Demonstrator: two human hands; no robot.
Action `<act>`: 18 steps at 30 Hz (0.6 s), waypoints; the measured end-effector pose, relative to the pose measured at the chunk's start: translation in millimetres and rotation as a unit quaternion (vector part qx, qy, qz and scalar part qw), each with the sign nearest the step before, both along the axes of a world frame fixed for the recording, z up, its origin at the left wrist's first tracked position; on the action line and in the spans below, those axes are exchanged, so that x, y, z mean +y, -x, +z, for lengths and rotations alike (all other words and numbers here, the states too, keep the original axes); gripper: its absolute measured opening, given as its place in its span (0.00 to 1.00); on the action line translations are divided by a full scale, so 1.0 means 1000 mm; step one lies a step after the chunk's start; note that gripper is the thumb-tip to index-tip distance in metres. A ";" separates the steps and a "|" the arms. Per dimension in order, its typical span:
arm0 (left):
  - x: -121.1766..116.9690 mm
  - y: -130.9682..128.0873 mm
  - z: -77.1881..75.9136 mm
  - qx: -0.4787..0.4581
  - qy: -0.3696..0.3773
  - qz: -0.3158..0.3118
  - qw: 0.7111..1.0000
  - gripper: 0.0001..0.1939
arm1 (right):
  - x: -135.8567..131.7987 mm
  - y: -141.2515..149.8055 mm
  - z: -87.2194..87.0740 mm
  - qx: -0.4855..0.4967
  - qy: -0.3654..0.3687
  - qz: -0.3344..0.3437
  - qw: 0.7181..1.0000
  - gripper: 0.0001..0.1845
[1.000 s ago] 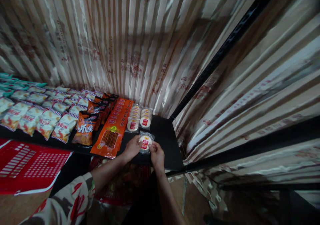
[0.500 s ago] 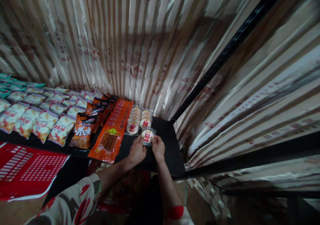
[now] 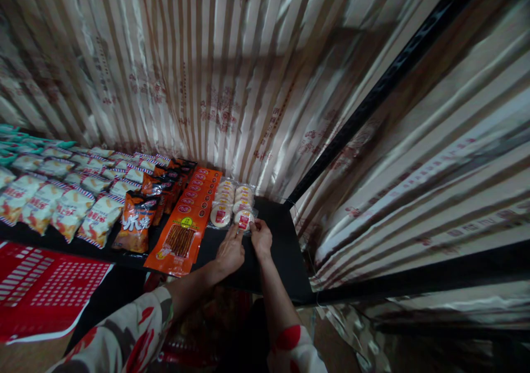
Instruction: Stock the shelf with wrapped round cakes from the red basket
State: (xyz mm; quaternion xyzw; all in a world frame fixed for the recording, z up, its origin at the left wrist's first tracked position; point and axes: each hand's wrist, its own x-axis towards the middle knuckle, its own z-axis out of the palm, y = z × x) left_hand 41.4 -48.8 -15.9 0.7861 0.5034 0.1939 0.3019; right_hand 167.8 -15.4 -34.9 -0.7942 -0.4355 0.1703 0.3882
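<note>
A clear packet of round white crackers (image 3: 243, 220) with a red label lies at the front of the right-hand row. My left hand (image 3: 231, 250) touches its lower edge with fingers stretched forward. Pinched at its right edge are the thumb and fingers of my right hand (image 3: 261, 239). Beside it on the left is a matching cracker packet (image 3: 221, 214), heading a second row. More of these packets (image 3: 243, 193) overlap behind. Left of them lies a long orange packet of brown sticks (image 3: 181, 240).
The black shelf (image 3: 285, 251) ends at a dark metal post (image 3: 331, 149). Orange-black snack bags (image 3: 134, 224) and several white snack bags (image 3: 99, 218) fill the left. A red basket (image 3: 53, 284) is below the shelf front. Striped curtain (image 3: 232, 86) hangs behind.
Both hands have pushed the front cracker packet back, against the packets of the right-hand row. The left fingers have straightened along its lower edge. The view has shifted slightly.
</note>
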 end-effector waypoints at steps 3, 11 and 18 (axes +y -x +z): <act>0.003 0.000 0.001 0.009 0.001 -0.004 1.000 0.33 | 0.005 -0.001 -0.002 -0.006 -0.002 0.004 1.000 0.12; 0.010 -0.001 -0.001 0.018 0.006 -0.006 1.000 0.34 | 0.016 -0.001 -0.010 -0.001 -0.017 0.019 1.000 0.14; 0.013 -0.004 0.000 0.016 0.005 -0.007 1.000 0.33 | 0.021 -0.001 -0.013 -0.010 -0.022 0.024 0.999 0.16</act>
